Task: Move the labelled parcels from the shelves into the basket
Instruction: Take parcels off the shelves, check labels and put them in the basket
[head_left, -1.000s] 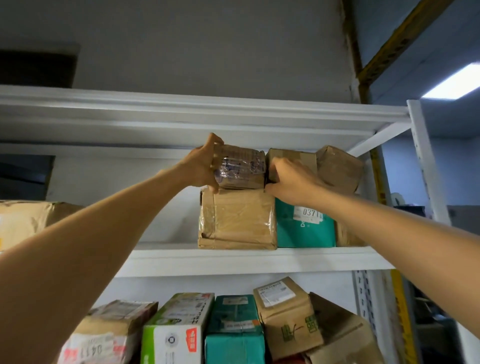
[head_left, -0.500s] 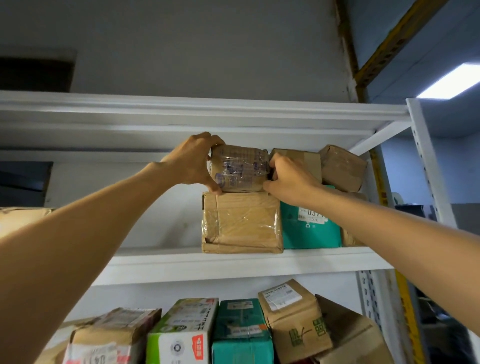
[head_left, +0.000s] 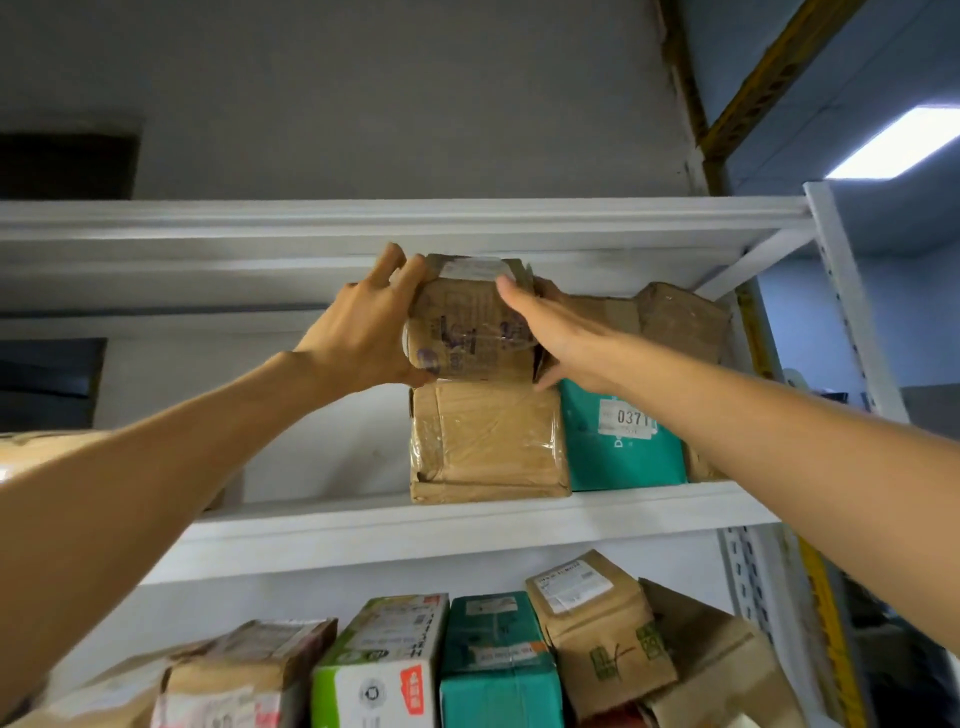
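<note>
L hand curls round the left end of the small taped parcel, which sits atop a bigger brown box on the upper shelf. R hand clamps its right end. Prob. light, squashy, film-slick, so best gripped by both ends.

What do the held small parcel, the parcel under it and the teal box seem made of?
Small parcel: brown cardboard, likely, under glossy clear tape or film; glare and wrinkles show. Parcel beneath: brown paper or card with shiny clear tape bands. Teal box: matte printed cardboard, probably; white paper label.
</note>
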